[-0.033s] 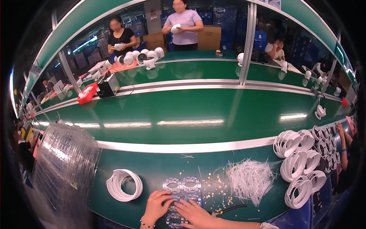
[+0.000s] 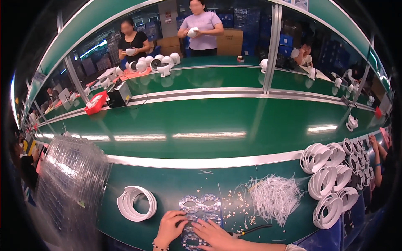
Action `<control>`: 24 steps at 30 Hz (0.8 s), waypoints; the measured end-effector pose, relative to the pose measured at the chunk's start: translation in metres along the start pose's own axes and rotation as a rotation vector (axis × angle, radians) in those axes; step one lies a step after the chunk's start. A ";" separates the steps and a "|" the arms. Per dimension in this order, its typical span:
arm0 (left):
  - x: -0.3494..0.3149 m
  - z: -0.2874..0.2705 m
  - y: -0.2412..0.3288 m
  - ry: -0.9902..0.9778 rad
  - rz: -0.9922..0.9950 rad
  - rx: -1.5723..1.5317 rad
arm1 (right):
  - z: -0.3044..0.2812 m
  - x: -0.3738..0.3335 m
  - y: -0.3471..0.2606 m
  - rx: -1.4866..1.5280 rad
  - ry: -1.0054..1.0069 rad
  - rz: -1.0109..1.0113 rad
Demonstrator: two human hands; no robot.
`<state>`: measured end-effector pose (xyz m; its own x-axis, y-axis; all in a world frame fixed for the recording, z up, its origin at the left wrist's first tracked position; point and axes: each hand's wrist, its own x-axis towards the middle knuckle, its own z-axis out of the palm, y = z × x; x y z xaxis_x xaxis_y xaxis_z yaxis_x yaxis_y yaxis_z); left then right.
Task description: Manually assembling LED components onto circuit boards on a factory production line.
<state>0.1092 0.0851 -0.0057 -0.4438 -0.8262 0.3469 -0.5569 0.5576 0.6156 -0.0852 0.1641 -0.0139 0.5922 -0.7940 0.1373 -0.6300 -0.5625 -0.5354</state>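
On the table (image 2: 167,190), the ring stack (image 2: 137,203) lies left of the tray (image 2: 200,205); what seem thin ties (image 2: 274,196) lie right.

Both hands sit at the near edge of the green surface (image 2: 167,184) on a clear plastic tray (image 2: 200,203). To the left, a stack of white rings (image 2: 137,203) and a tall stack of clear trays (image 2: 69,188) near the left edge block the way. To the right lie scattered small pieces (image 2: 236,205), a heap of white ties (image 2: 274,195) and black pliers (image 2: 251,230). Upright white rings (image 2: 328,184) crowd the right edge. Past a metal rail (image 2: 201,162), the far side is open green belt (image 2: 209,121).
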 end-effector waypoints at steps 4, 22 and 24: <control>-0.007 -0.003 0.001 0.000 -0.044 -0.028 | -0.010 0.001 -0.008 0.074 0.031 0.009; -0.015 -0.004 0.000 0.055 -0.013 -0.004 | -0.001 -0.001 -0.005 0.086 -0.005 0.061; -0.015 -0.004 0.009 0.175 -0.012 -0.003 | -0.003 0.004 0.000 0.107 -0.018 0.017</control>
<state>0.1136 0.1021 -0.0029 -0.3081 -0.8342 0.4575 -0.5588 0.5478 0.6226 -0.0845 0.1605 -0.0107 0.5916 -0.7983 0.1127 -0.5833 -0.5204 -0.6236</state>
